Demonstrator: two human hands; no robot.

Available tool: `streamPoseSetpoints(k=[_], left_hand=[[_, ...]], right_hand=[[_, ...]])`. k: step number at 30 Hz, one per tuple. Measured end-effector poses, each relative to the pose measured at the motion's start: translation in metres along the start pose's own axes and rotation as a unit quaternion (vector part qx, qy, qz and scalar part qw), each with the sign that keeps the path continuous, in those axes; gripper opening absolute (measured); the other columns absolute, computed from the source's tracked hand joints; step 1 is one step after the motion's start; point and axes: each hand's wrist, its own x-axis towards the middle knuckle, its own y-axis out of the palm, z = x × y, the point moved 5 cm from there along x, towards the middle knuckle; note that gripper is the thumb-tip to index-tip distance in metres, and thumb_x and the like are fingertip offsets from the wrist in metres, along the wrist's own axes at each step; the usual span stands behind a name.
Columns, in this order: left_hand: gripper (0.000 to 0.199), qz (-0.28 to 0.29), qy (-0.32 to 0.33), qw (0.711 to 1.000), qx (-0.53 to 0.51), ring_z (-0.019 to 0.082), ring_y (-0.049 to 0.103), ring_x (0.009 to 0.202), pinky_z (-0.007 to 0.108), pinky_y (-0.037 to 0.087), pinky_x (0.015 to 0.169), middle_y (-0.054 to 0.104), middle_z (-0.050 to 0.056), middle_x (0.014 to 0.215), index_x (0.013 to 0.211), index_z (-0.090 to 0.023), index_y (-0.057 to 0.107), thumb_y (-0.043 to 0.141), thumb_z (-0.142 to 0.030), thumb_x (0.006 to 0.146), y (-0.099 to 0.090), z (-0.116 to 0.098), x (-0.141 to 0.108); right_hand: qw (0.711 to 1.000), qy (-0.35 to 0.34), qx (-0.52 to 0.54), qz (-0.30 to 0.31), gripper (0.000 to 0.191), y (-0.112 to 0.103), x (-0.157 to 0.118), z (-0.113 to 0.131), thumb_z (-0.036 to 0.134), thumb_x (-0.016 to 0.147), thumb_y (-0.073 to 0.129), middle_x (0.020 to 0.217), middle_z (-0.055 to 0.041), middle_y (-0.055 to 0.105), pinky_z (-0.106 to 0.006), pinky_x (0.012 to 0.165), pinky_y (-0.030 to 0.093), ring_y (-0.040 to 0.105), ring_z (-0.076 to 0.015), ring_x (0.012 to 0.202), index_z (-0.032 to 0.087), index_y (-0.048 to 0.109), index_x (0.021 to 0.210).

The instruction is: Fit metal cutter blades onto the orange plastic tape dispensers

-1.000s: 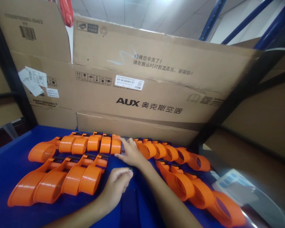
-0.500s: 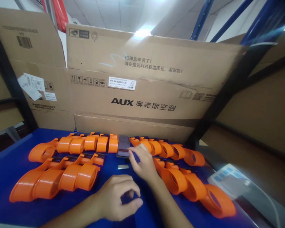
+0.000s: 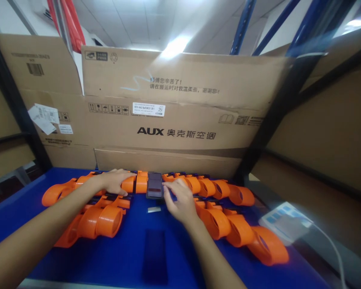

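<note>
In the head view, my left hand point(image 3: 114, 181) reaches over the back left row of orange ring-shaped plastic parts. Thumb and fingers are apart, straddling one orange part point(image 3: 128, 184); whether they touch it I cannot tell. My right hand point(image 3: 180, 200) is beside a dark smartphone point(image 3: 154, 185), fingers slightly bent and apart, fingertips at the phone's right edge. The phone stands upright or leans back between the two groups of orange parts. In front of it lies a small pale flat strip point(image 3: 154, 209). My left forearm hides several of the left parts.
A blue surface point(image 3: 132, 257) bears a darker blue rectangle point(image 3: 155, 257). More orange parts point(image 3: 267, 245) stand in two rows at right. Behind rises a cardboard sheet point(image 3: 180, 96) between dark posts. A white device point(image 3: 285, 220) with a cable sits at far right.
My left hand has moved from the near middle to the back left row of orange parts. My right hand stays by the phone, its fingertips shifting off the screen toward its edge. The view tilts slightly.
</note>
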Motion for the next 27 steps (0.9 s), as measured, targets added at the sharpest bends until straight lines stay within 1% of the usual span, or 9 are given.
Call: streamPoseSetpoints(k=[2,5,12,15,18,20,23,25,27], left_hand=[[0.09,-0.004,0.0,1.0,-0.006,0.041,0.06,0.129,0.05,0.044,0.107,0.063,0.015,0.144,0.153,-0.027,0.048,0.08,-0.045,0.071,0.004,0.003,0.0],[0.09,-0.02,0.0,1.0,-0.017,0.037,0.063,0.124,0.046,0.047,0.104,0.065,0.014,0.142,0.155,-0.026,0.043,0.077,-0.045,0.073,-0.002,0.006,-0.001],[0.077,-0.087,0.023,0.996,-0.021,0.035,0.054,0.135,0.044,0.041,0.113,0.059,0.015,0.146,0.146,-0.02,0.049,0.074,-0.042,0.077,-0.054,0.005,-0.008],[0.073,-0.156,0.068,0.985,0.003,0.035,0.053,0.133,0.048,0.039,0.115,0.06,0.015,0.142,0.144,-0.02,0.052,0.075,-0.039,0.077,-0.083,-0.019,-0.021],[0.075,-0.217,0.125,0.968,0.001,0.035,0.05,0.134,0.051,0.039,0.115,0.06,0.012,0.139,0.148,-0.024,0.049,0.074,-0.031,0.078,-0.098,-0.063,-0.038],[0.076,-0.236,0.178,0.955,-0.021,0.033,0.05,0.134,0.051,0.04,0.115,0.058,0.012,0.142,0.151,-0.026,0.045,0.072,-0.027,0.08,-0.093,-0.098,-0.048],[0.077,-0.246,0.251,0.935,-0.039,0.035,0.054,0.129,0.055,0.041,0.114,0.059,0.013,0.139,0.149,-0.028,0.049,0.076,-0.026,0.077,-0.068,-0.145,-0.054],[0.075,-0.235,0.277,0.931,-0.043,0.036,0.054,0.13,0.059,0.037,0.116,0.059,0.015,0.139,0.149,-0.027,0.05,0.075,-0.024,0.079,-0.043,-0.164,-0.054],[0.077,-0.223,0.286,0.93,-0.065,0.038,0.053,0.132,0.061,0.037,0.116,0.058,0.016,0.139,0.152,-0.029,0.048,0.076,-0.023,0.08,-0.017,-0.174,-0.052]], right_hand=[[1.0,0.005,0.005,-0.01,0.016,-0.002,0.0,-0.001,0.017,0.097,0.059,0.087,-0.009,0.074,-0.037,0.072,0.054,0.063,-0.0231,0.078,0.02,0.073,0.106],[1.0,0.009,0.011,-0.014,0.017,-0.002,0.0,-0.002,0.018,0.097,0.059,0.087,-0.0088,0.075,-0.037,0.071,0.054,0.064,-0.023,0.078,0.02,0.073,0.106],[1.0,0.008,0.013,-0.002,0.018,0.0,-0.001,0.0,0.019,0.097,0.058,0.086,-0.0088,0.074,-0.038,0.071,0.054,0.064,-0.0233,0.077,0.02,0.074,0.106],[0.999,0.025,0.029,-0.001,0.018,0.001,-0.001,0.001,0.021,0.098,0.058,0.087,-0.009,0.074,-0.039,0.073,0.054,0.064,-0.0239,0.078,0.021,0.075,0.105],[0.988,0.118,0.096,-0.015,0.02,0.003,-0.002,-0.006,0.028,0.099,0.057,0.092,-0.0082,0.075,-0.039,0.079,0.054,0.067,-0.0237,0.084,0.023,0.073,0.11],[0.96,0.207,0.185,-0.022,0.028,0.007,-0.003,-0.014,0.034,0.1,0.056,0.094,-0.0068,0.075,-0.037,0.08,0.055,0.068,-0.0227,0.086,0.024,0.068,0.123],[0.883,0.314,0.348,0.012,0.043,0.018,-0.007,-0.023,0.042,0.097,0.058,0.094,-0.005,0.074,-0.031,0.068,0.055,0.068,-0.0206,0.079,0.025,0.057,0.137],[0.838,0.352,0.415,0.047,0.045,0.023,-0.011,-0.025,0.041,0.094,0.058,0.093,-0.0047,0.073,-0.028,0.06,0.054,0.067,-0.0189,0.071,0.024,0.056,0.136],[0.823,0.369,0.428,0.061,0.041,0.023,-0.017,-0.028,0.035,0.09,0.06,0.091,-0.0046,0.073,-0.027,0.059,0.053,0.066,-0.0181,0.067,0.023,0.058,0.13]])
